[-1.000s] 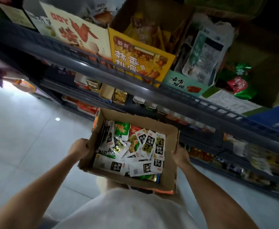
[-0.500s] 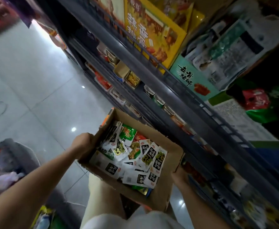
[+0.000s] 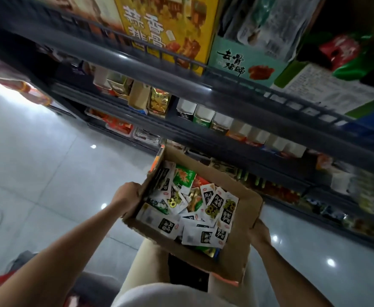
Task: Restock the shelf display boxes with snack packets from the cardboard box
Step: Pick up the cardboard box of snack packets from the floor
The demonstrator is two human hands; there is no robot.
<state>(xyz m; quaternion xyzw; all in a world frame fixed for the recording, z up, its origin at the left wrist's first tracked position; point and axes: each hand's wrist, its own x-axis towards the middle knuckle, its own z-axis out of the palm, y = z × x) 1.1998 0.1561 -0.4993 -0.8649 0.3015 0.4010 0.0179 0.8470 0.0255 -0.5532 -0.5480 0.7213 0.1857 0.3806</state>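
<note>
gripping the cardboard box [image 3: 234, 260] of snack packets [image 3: 195, 209] with 2 hands set apart, left hand [image 3: 126, 196] over its left wall and right hand [image 3: 259, 233] under its right side, in front of the dark shelf [image 3: 159, 63] of display boxes [image 3: 166, 29].

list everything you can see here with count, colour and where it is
cardboard box: one, brown, centre of view
snack packets: many, mostly white with black labels, some green, loose in the cardboard box
shelf: one, dark grey, across top and right
yellow display box: one, yellow, top tier
teal display box: one, teal, beside the yellow display box, on its right
small display boxes: a row, mixed colours, tier below
floor: one, pale grey tiles, left
left hand: one, grips the cardboard box's left wall
right hand: one, holds the cardboard box's right side
</note>
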